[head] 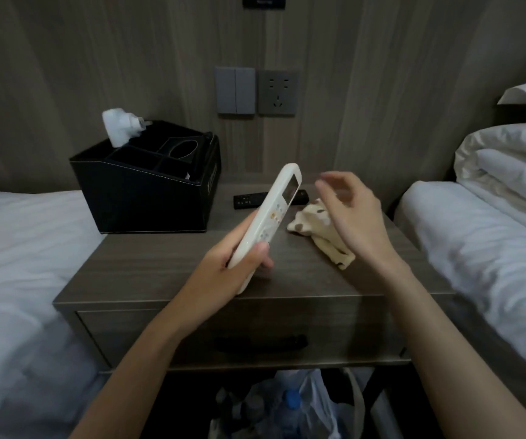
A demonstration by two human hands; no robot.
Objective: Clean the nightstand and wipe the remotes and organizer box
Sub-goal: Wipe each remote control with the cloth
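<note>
Over nightstand [166, 274], left hand [223, 264] gripping white remote [271, 217]

The black remote [249, 199] on the counter [166, 274] is hidden through its middle by the white remote [269, 217], and its button markings are too small to read. The right hand [347, 213] is motion-blurred at the fingertips [325, 180] and covers part of the cloth [315, 229]. The sign [264, 0] on the wall is cut off by the top edge, and the bag contents [287, 403] under the counter are dim, indistinct and cut off by the bottom edge.
</note>
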